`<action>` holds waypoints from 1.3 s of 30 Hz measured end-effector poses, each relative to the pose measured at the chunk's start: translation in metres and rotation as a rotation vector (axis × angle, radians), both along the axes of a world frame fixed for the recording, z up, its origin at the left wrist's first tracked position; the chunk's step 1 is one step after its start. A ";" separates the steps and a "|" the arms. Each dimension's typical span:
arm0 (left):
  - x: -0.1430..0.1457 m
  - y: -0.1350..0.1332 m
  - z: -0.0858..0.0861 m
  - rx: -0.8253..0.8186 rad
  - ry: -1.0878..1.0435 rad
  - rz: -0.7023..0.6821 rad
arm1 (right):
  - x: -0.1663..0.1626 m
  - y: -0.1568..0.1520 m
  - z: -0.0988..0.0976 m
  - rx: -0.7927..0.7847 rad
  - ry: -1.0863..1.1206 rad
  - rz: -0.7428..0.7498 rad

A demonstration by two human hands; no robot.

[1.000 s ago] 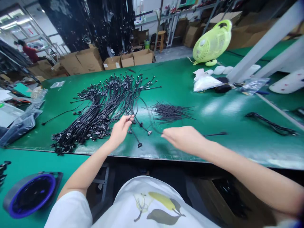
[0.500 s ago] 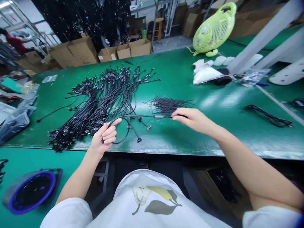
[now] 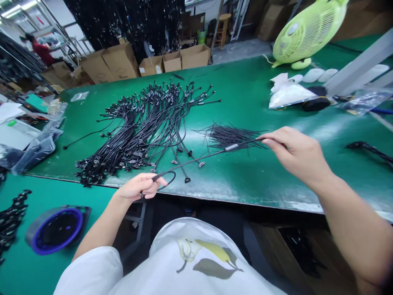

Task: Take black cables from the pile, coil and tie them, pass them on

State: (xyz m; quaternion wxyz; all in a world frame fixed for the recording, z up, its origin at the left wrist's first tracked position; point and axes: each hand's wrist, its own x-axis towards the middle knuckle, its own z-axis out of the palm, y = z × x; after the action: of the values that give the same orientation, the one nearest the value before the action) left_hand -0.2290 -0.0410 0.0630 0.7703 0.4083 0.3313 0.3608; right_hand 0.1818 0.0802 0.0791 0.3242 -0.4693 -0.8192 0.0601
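Observation:
A thin black cable (image 3: pixel 202 157) stretches taut above the green table (image 3: pixel 245 102), between my two hands. My left hand (image 3: pixel 139 187), at the table's near edge, is closed on one end, where the cable bends into a small loop. My right hand (image 3: pixel 294 152) pinches the other end, higher and to the right. A small grey sleeve sits on the cable near my right hand. Behind it lies a large pile of black cables with end connectors (image 3: pixel 144 127) and a smaller bunch of thin black ties (image 3: pixel 229 135).
A green fan (image 3: pixel 308 32), white bags (image 3: pixel 287 94) and a black object stand at the back right. Another black cable (image 3: pixel 370 149) lies at the far right. A blue-rimmed tray (image 3: pixel 57 229) and plastic bags (image 3: pixel 33 149) are on the left. Cardboard boxes (image 3: pixel 172 61) line the floor behind.
My left hand picked one cable from the pile and drew back to the table edge. My right hand took its other end and pulled right, drawing the cable straight.

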 end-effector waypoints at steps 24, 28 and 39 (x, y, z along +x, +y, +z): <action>0.119 0.006 -0.045 0.273 0.247 0.347 | -0.157 -0.062 -0.064 -0.821 1.207 0.248; 0.122 0.002 -0.064 0.332 0.430 0.428 | -0.167 -0.067 -0.059 -1.005 1.466 0.272; 0.123 0.001 -0.073 0.330 0.368 0.036 | -0.165 -0.084 -0.057 -1.024 1.497 0.440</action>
State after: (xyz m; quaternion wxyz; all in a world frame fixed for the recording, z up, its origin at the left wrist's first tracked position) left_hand -0.1057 -0.0398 -0.0099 0.6133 0.5814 0.4100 0.3432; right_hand 0.0171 -0.0036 0.0217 0.5025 -0.2284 -0.3411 0.7609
